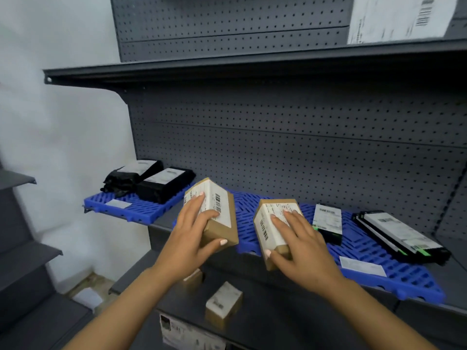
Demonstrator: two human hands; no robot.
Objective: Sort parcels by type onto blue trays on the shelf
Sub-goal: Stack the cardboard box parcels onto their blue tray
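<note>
While the left hand (193, 233) grips one brown box (211, 213) from the top, thumb curled under its near end, the right hand (300, 245) holds a second brown box (271, 227) the same way, fingers spread over its white label and thumb at the near corner. Both boxes are tilted, their far ends over the middle blue tray (246, 221); whether they touch it cannot be told. Right of the second box, a small black parcel (327, 222) with a white label lies on the tray, and further right a long black parcel (401, 236) with green marks lies on the right tray (404, 279), near a loose white slip (362, 266). On the left tray (136, 207), well apart from the hands, sit two black bags (151, 180) with white labels. The trays rest on a grey shelf (177, 215) with a pegboard back (290, 137). Below the hands, on a lower shelf, stands another small box (223, 303), and a second one shows partly under the left wrist.
</note>
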